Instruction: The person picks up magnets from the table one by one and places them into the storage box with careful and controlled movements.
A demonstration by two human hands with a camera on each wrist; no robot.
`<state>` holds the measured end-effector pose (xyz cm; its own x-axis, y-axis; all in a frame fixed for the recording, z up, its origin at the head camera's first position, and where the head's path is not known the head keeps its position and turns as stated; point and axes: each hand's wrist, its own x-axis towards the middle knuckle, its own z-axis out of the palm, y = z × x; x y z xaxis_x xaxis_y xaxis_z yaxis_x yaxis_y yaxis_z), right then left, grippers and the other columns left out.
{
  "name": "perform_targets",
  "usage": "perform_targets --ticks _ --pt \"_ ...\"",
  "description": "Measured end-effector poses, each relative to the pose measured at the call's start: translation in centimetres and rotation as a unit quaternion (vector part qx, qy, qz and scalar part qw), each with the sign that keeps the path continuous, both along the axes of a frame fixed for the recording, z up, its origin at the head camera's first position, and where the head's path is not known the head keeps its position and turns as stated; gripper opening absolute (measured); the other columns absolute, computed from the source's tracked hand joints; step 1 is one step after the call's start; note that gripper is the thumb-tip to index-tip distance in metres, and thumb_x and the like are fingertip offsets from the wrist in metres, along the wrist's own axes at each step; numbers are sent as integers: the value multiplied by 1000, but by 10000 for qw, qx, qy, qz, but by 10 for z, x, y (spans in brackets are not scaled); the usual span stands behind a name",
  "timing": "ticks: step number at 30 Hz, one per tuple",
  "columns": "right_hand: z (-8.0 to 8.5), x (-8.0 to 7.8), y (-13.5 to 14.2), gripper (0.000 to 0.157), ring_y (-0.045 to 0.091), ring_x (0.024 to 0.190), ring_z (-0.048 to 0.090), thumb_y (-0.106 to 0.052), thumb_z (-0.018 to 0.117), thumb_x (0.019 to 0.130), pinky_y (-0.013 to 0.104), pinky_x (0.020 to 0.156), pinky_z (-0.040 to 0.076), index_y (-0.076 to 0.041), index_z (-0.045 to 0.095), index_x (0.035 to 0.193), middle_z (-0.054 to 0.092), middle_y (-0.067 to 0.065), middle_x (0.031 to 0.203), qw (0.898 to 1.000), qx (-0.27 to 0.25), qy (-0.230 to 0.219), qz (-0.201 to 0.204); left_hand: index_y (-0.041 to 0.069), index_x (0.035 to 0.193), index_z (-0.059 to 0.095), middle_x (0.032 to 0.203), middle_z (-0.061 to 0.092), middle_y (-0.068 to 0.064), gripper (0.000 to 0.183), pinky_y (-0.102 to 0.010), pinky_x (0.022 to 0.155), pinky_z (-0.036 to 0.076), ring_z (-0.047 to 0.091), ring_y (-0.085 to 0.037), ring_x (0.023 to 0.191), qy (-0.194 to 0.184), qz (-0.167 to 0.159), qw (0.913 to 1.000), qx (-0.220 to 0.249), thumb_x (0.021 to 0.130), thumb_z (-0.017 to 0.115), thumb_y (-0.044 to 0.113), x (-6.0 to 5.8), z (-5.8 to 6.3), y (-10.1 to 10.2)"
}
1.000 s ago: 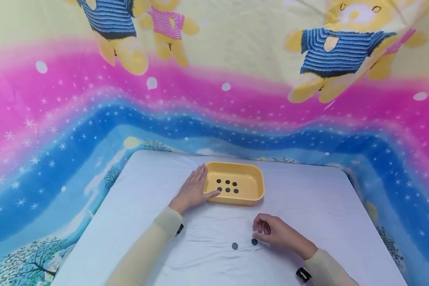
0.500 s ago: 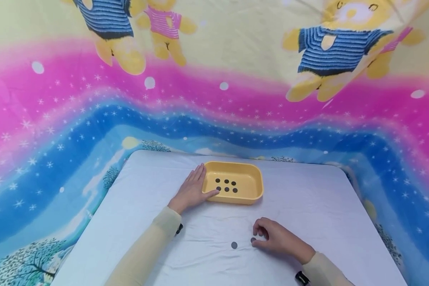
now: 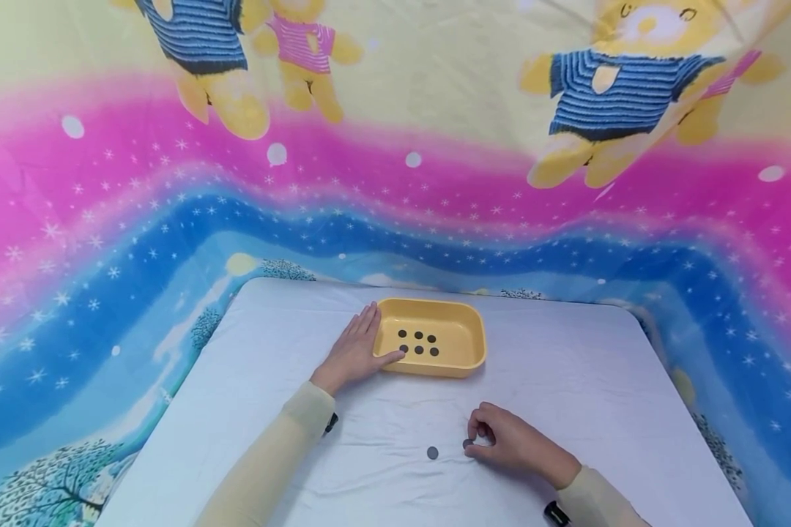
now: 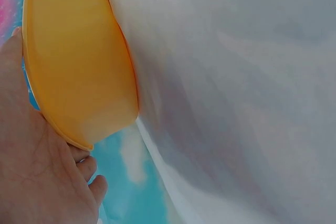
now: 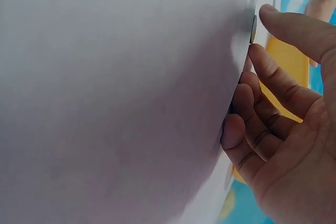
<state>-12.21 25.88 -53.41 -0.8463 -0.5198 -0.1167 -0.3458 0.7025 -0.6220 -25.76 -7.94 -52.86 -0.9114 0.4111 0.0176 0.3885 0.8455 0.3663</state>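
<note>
A yellow rectangular tub [image 3: 471, 350] stands on the white-covered table, with several small dark round discs [image 3: 418, 335] flat on its floor. My left hand [image 3: 352, 355] lies along the tub's left end, fingers straight against the outside and thumb over the near rim. In the left wrist view, the palm is beside the tub wall [image 4: 79, 61]. Nearer to me, my right hand [image 3: 517, 443] is low over the cloth, thumb and forefinger on either side of a dark disc [image 3: 467, 443]. The right wrist view shows that disc [image 5: 254, 30] by the forefinger tip, a small gap from the thumb.
Another dark disc [image 3: 432, 453] lies on the cloth to the left of my right hand. Creases run across the white tabletop [image 3: 567, 351]. Behind the table hangs a patterned cloth [image 3: 395, 190] with printed bears and snowflakes.
My right hand has dropped slightly, and its forefinger has come closer to the thumb around the disc. My left hand stays on the tub, and the other discs are where they were.
</note>
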Motion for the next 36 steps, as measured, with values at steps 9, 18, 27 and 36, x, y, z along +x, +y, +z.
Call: perform_targets --ticks 9,18,27,36 --pt "1 1 -3 26 5 77 50 -24 90 89 24 66 44 -22 65 90 54 -5 86 9999 156 35 11 4 171 2 179 -9 -8 119 -41 133 1 -7 -22 166 -12 9 10000 -10 97 46 85 0 0 0" --pt "1 2 -8 27 4 79 51 -15 89 89 24 68 45 -21 62 91 55 -6 88 10000 53 7 74 4 171 1 180 -6 -9 118 -41 133 2 -7 -21 166 -10 37 10000 -5 98 46 84 0 -2 0" --pt "-2 2 -12 30 3 79 53 -7 84 91 24 69 48 -22 59 92 56 -8 88 9997 -106 -32 212 5 171 1 180 -6 -9 117 -42 133 1 -7 -22 166 -1 26 10000 76 98 50 81 -1 -1 0" --pt "2 3 -17 27 3 76 54 -3 80 93 24 67 48 -21 61 93 58 -10 85 9989 -136 -355 272 4 171 2 181 -2 -12 117 -43 134 4 -5 -23 166 32 11 9999 98 98 49 82 -2 -3 -1"
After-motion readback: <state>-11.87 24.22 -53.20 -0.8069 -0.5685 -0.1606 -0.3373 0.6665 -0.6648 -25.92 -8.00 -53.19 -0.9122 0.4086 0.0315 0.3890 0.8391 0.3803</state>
